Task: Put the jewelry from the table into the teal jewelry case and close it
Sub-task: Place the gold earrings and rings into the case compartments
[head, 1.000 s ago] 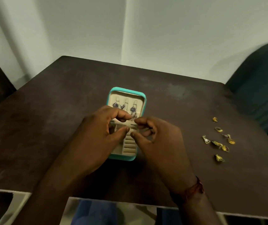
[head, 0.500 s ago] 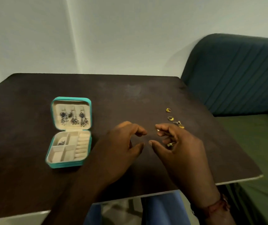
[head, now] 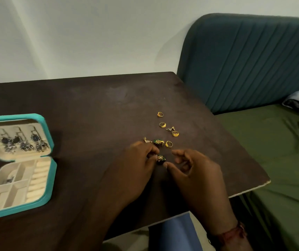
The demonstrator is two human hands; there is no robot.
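The teal jewelry case [head: 49,180] lay open at the left edge of the dark brown table [head: 90,109], its lid tipped back. Dark dangling earrings [head: 23,141] hung in a row inside the lid. In the cream base, one small dark piece [head: 10,178] sat in the far-left compartment.

Well to the right of the case, loose jewelry was scattered on the table: four gold rings [head: 162,125], two small silver pendants [head: 170,128] and a green-and-gold earring [head: 158,142].

A second green-and-gold earring, the near earring [head: 161,158], rested on the table between the person's hands. The left hand [head: 137,163] had its fingers curled, with the tips against the left side of the near earring. Whether they pinched it or only touched it could not be told. The right hand [head: 195,171] held nothing. Its thumb and forefinger were spread apart, and the thumb tip was just beside that earring.

A red thread [head: 230,234] circled the right wrist. A teal padded backrest [head: 253,60] and a green sheet [head: 272,142] stood beyond the table's right edge.
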